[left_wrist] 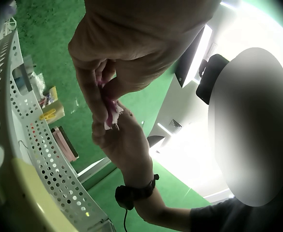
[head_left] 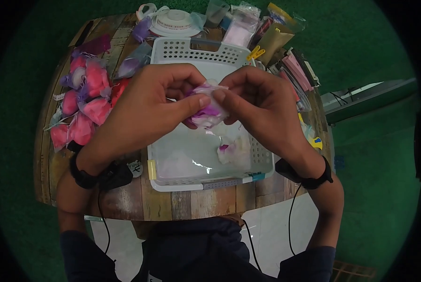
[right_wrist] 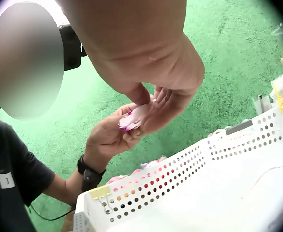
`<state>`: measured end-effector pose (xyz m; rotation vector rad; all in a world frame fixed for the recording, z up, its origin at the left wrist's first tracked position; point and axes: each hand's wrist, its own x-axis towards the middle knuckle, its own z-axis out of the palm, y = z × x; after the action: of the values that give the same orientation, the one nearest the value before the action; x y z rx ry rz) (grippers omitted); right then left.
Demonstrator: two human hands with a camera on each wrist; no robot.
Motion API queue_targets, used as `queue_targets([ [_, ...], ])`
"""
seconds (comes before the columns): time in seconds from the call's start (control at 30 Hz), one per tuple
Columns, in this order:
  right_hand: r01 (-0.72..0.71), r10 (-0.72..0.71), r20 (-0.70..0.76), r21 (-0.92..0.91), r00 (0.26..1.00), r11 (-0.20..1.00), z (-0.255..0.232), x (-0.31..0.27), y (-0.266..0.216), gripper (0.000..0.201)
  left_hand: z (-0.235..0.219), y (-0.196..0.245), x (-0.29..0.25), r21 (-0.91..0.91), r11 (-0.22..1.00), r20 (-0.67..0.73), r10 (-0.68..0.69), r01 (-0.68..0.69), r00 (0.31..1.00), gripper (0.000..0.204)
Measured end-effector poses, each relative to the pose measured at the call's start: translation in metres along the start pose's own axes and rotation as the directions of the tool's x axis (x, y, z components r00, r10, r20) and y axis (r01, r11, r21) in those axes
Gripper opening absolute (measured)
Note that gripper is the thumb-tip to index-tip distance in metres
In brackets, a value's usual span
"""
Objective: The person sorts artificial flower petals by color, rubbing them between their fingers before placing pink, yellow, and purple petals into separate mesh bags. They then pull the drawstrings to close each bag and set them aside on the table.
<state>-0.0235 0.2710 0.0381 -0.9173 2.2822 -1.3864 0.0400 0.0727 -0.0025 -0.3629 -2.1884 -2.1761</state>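
Note:
My left hand (head_left: pixel 156 101) and right hand (head_left: pixel 267 105) meet above a white perforated basket (head_left: pixel 177 155). Between them, thumbs on top, they pinch a ruffled white-and-purple bundle of thin, petal-like material (head_left: pixel 206 114). In the left wrist view a ragged pale edge of the bundle (left_wrist: pixel 113 116) shows past the fingers. The right wrist view shows its pale side (right_wrist: pixel 135 116) with purple edging, fingertips of both hands on it. A similar white piece with a purple spot (head_left: pixel 236 151) lies in the basket's right part, below my right hand.
Pink and purple pouches (head_left: pixel 97 82) are heaped on the wooden table (head_left: pixel 126 199) at left. Behind the basket stands a white ribbon spool (head_left: pixel 173 21). Plastic-wrapped packets (head_left: pixel 242 30) and a yellow clip (head_left: pixel 255 52) are at back right, pink packs (head_left: pixel 297 70) farther right.

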Motion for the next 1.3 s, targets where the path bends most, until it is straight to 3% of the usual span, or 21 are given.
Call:
queue_targets([
  [0.03, -0.138, 0.134, 0.058, 0.082, 0.989, 0.987, -0.003, 0.001, -0.003, 0.016, 0.0, 0.001, -0.001, -0.038, 0.999, -0.029, -0.02, 0.018, 0.999, 0.017],
  [0.07, -0.139, 0.135, 0.06, 0.079, 0.989, 0.987, -0.004, 0.0, 0.004, 0.016, -0.001, 0.001, 0.0, -0.042, 0.999, -0.031, -0.019, 0.017, 0.999, 0.017],
  [0.13, -0.132, 0.184, 0.242, -0.215, 0.953, 0.968, -0.007, 0.0, 0.02, 0.018, -0.003, 0.001, 0.0, -0.019, 1.0, -0.035, 0.002, -0.003, 0.999, 0.016],
  [0.17, 0.021, 0.15, 0.345, -0.447, 0.927, 0.894, -0.011, -0.003, 0.021, 0.022, -0.004, 0.0, 0.001, -0.021, 1.0, -0.039, 0.004, -0.005, 0.999, 0.016],
  [0.23, 0.04, 0.206, 0.395, -0.531, 0.895, 0.847, -0.007, -0.008, 0.033, 0.024, -0.006, -0.001, 0.001, 0.005, 1.0, -0.03, 0.004, -0.004, 1.0, 0.016],
  [0.3, 0.101, 0.309, 0.432, -0.702, 0.847, 0.704, -0.001, -0.014, 0.046, 0.028, -0.006, -0.002, 0.001, -0.008, 1.0, -0.024, 0.01, -0.01, 1.0, 0.016],
  [0.33, 0.099, 0.311, 0.432, -0.702, 0.846, 0.705, 0.002, -0.017, 0.051, 0.028, -0.006, -0.002, 0.001, -0.017, 1.0, -0.015, 0.021, -0.021, 1.0, 0.016],
  [0.4, 0.248, 0.208, 0.454, -0.752, 0.866, 0.611, 0.006, -0.024, 0.062, 0.028, -0.005, -0.002, 0.001, -0.023, 1.0, -0.016, 0.021, -0.021, 1.0, 0.016],
  [0.5, 0.296, 0.196, 0.479, -0.763, 0.856, 0.574, 0.009, -0.025, 0.078, 0.028, -0.005, -0.002, 0.001, -0.025, 0.999, -0.021, 0.02, -0.021, 1.0, 0.015],
  [0.63, 0.254, 0.241, 0.481, -0.751, 0.843, 0.61, -0.002, -0.015, 0.075, 0.022, -0.005, 0.0, 0.001, -0.021, 1.0, -0.038, 0.022, -0.023, 0.999, 0.016],
  [0.7, 0.183, 0.204, 0.459, -0.667, 0.865, 0.723, -0.015, -0.008, 0.066, 0.016, -0.005, -0.001, 0.001, -0.015, 1.0, -0.035, 0.022, -0.022, 0.999, 0.016],
  [0.73, 0.186, 0.206, 0.462, -0.668, 0.862, 0.721, -0.02, -0.005, 0.06, 0.016, -0.005, -0.001, 0.001, -0.005, 1.0, -0.03, 0.021, -0.021, 0.999, 0.016],
  [0.83, -0.141, 0.316, 0.304, -0.483, 0.899, 0.864, -0.033, 0.001, 0.037, 0.009, -0.005, -0.001, 0.001, -0.015, 1.0, -0.022, -0.005, 0.005, 1.0, 0.015],
  [0.87, -0.138, 0.314, 0.306, -0.483, 0.899, 0.865, -0.036, 0.0, 0.037, 0.009, -0.005, -0.002, 0.001, -0.014, 1.0, -0.026, -0.005, 0.004, 1.0, 0.015],
  [0.93, -0.273, 0.28, 0.241, -0.062, 0.929, 0.96, -0.042, -0.002, 0.037, 0.009, -0.005, -0.002, 0.002, -0.022, 1.0, -0.024, -0.002, 0.002, 1.0, 0.015],
  [1.07, -0.338, 0.329, 0.141, 0.048, 0.934, 0.94, -0.04, -0.006, 0.018, 0.011, -0.003, -0.001, 0.002, -0.026, 0.999, -0.015, -0.018, 0.018, 1.0, 0.015],
  [1.13, -0.355, 0.343, 0.092, 0.269, 0.935, 0.895, -0.035, -0.007, 0.021, 0.014, -0.003, -0.003, 0.002, -0.022, 1.0, -0.023, -0.015, 0.015, 1.0, 0.015],
  [1.17, -0.35, 0.338, 0.091, 0.268, 0.937, 0.898, -0.029, -0.008, 0.018, 0.014, -0.003, -0.002, 0.002, -0.018, 1.0, -0.025, -0.011, 0.011, 1.0, 0.015],
  [1.23, -0.417, 0.431, 0.116, 0.56, 0.895, 0.716, -0.019, -0.012, 0.008, 0.014, -0.003, -0.001, 0.003, -0.031, 0.999, -0.051, -0.027, 0.025, 0.998, 0.015],
  [1.3, -0.431, 0.41, 0.185, 0.612, 0.893, 0.663, -0.015, -0.016, 0.005, 0.011, -0.004, -0.003, 0.004, -0.04, 0.999, -0.074, -0.006, 0.003, 0.997, 0.014],
])
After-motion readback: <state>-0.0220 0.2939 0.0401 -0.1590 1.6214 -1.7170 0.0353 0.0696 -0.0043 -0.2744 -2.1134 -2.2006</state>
